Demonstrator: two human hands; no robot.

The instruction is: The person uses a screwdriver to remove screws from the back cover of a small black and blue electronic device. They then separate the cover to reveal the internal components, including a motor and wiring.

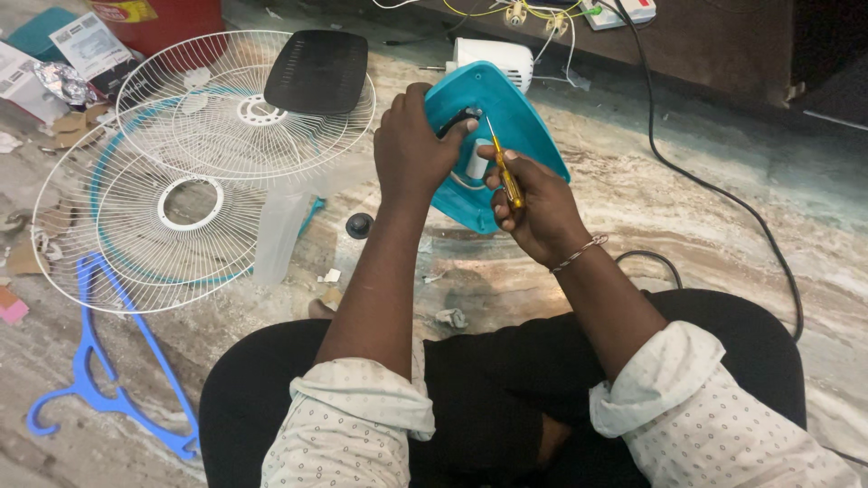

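Right now the right hand [533, 203] is clamped on a yellow screwdriver [503, 163], shaft angled up-left w/ tip into the teal fan housing [520, 136], which the left hand [416, 149] grips just left of it.

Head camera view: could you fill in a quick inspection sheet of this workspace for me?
Surface: marbled stone floor, dusty, with paper scraps.
Job's things: teal fan housing held up; yellow screwdriver pointing into it.
Clutter: two white fan grilles, black panel, blue hanger, black knob.
Grips: left hand grips the housing; right hand grips the screwdriver.
Cables: black cable runs across the floor.
Surroundings: dark wooden furniture, red container.
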